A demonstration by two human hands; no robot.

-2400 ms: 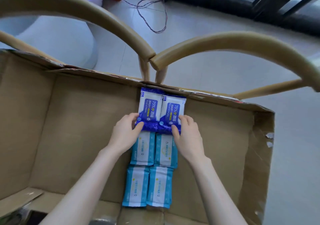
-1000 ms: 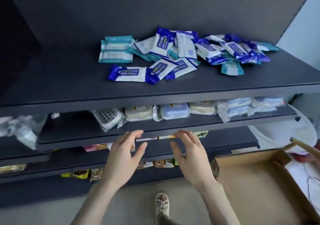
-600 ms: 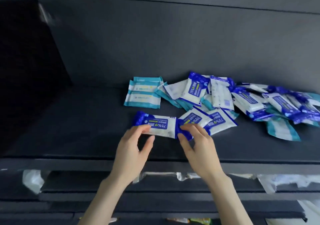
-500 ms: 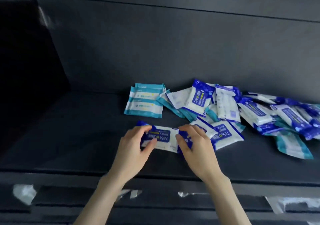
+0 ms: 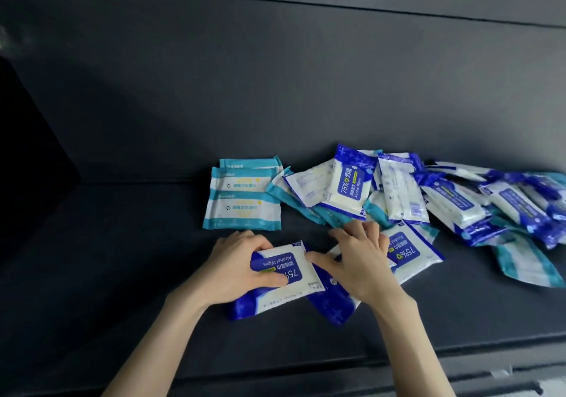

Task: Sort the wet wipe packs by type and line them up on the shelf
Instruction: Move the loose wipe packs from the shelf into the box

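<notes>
On the dark shelf [image 5: 122,274] lies a blue-and-white alcohol wipe pack [image 5: 286,277], tilted, which my left hand [image 5: 235,269] grips by its left end with the thumb across its label. My right hand [image 5: 356,262] rests on a second blue pack [image 5: 332,303] beside it, fingers curled over it and thumb touching the first pack's edge. A third blue pack [image 5: 410,254] lies just right of that hand. Teal-and-white packs [image 5: 243,205] sit stacked behind my left hand. A loose heap of mixed packs [image 5: 459,200] spreads to the right.
The shelf's dark back wall [image 5: 275,75] rises behind the packs, with a side wall [image 5: 27,167] at the left. Bare shelf surface stretches left of the teal stack and along the front edge [image 5: 306,375].
I turned from the cardboard box to the shelf, reached up with both hands, and took hold of two blue packs at the front; the left pack has been pulled nearer and tilted.
</notes>
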